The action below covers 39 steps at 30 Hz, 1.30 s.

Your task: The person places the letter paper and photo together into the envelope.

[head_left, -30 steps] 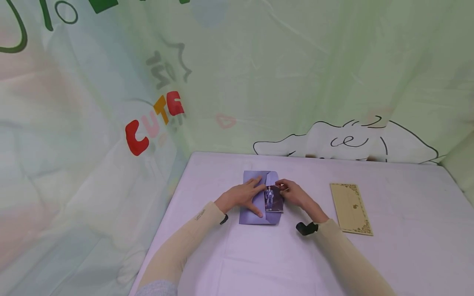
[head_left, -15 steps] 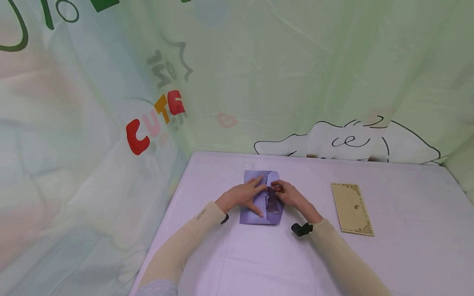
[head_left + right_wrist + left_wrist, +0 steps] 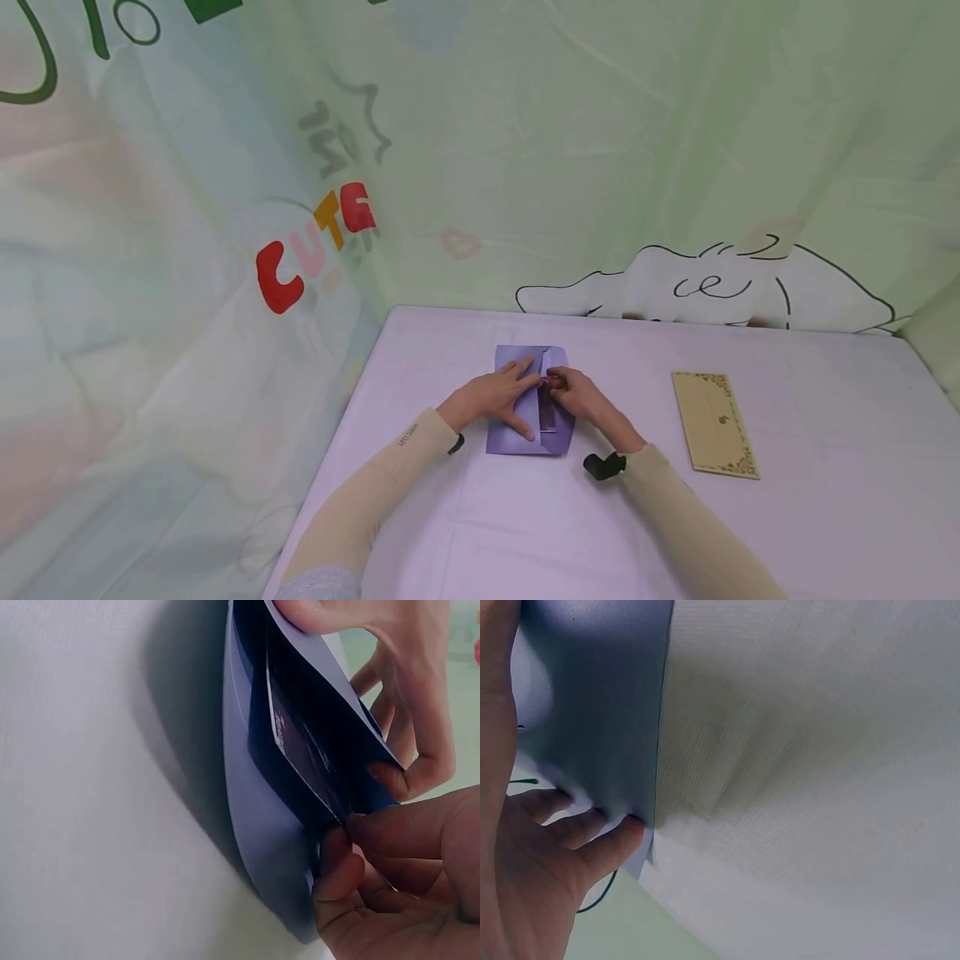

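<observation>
My left hand [image 3: 491, 398] lay flat, holding the purple paper envelope [image 3: 517, 437] open on the lilac table [image 3: 825, 517] while my right hand [image 3: 581, 398] pinched the dark glossy photo card [image 3: 300, 754], mostly inside, flap not yet closed.

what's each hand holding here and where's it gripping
The right hand pinches the photo at its outer edge, the rest inside the purple envelope. The left hand lies on the envelope and lifts its flap's edge.
</observation>
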{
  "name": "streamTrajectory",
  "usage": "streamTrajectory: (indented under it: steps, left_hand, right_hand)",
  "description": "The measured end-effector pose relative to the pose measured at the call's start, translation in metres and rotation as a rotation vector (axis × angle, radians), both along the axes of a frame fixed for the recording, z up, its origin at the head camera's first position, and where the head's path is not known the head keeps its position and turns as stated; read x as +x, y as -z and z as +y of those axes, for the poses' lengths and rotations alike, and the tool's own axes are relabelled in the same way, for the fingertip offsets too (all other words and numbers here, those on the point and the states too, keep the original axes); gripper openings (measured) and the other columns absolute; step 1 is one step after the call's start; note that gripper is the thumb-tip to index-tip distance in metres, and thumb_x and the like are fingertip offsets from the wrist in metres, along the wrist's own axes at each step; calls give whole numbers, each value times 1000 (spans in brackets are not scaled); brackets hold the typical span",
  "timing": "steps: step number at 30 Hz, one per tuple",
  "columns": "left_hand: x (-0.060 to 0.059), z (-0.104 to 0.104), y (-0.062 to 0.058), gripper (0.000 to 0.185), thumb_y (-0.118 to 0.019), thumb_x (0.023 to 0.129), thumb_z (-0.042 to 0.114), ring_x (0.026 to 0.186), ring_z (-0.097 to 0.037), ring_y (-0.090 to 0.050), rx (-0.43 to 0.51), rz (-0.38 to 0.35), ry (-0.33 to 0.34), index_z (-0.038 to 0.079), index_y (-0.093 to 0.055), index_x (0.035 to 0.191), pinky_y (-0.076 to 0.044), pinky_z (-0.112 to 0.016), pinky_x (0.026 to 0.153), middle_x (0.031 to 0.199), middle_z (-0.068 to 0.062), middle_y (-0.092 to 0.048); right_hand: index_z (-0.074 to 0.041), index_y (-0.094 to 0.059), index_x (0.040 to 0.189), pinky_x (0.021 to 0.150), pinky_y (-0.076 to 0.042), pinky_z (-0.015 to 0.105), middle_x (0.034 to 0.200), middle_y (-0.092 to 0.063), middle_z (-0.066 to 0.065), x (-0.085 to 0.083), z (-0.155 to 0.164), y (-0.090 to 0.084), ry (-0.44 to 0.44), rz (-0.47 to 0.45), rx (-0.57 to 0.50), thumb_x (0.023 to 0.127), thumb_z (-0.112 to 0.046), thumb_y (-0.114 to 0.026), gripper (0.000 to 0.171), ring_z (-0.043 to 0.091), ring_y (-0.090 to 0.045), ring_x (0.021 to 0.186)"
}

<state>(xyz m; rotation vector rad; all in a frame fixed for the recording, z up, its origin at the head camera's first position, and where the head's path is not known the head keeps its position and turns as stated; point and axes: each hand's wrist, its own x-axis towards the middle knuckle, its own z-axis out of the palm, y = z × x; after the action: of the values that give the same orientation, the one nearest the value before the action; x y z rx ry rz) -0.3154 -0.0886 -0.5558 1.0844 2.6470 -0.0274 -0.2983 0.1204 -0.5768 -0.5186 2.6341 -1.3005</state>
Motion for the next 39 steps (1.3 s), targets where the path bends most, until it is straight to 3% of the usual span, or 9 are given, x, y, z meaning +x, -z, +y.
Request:
streamTrajectory:
  steps: [11,21,28,34,39]
  left_hand:
    - [-3,-1,6,107,-69,72,79,155,-36,-19,16,-30,-17,30,-25,157,-41,-48,113,171,-11,-6]
    - [-3,-1,5,107,-70,72,78,155,-37,-19,27,-45,-25,34,-22,156,-40,-48,114,170,-13,-7]
    - [-1,0,4,103,-71,72,78,154,-38,-21,41,-41,-19,33,-26,153,-41,-49,113,170,-14,-8]
    - [0,0,2,103,-70,72,78,154,-37,-22,28,-20,-10,30,-29,153,-43,-46,112,170,-14,-9]
    - [-2,0,4,99,-69,71,80,153,-37,-24,19,-7,-4,30,-34,148,-46,-46,109,169,-14,-11]
  right_hand:
    - [14,-57,125,88,-53,48,101,-71,23,-2,-13,3,26,64,46,86,1,-60,41,33,-67,95]
    - [5,-63,105,79,-50,42,93,-67,15,-3,-19,1,12,97,110,86,0,-58,20,25,-58,83]
    - [9,-62,117,82,-52,43,100,-69,19,-2,-16,0,14,76,126,87,-2,-60,32,25,-61,86]
    - [14,-58,127,88,-55,49,110,-69,27,3,-9,-4,12,82,108,89,-4,-64,43,36,-69,98]
    - [16,-52,132,87,-57,49,114,-65,31,11,-1,-9,22,41,78,91,-6,-65,48,42,-68,105]
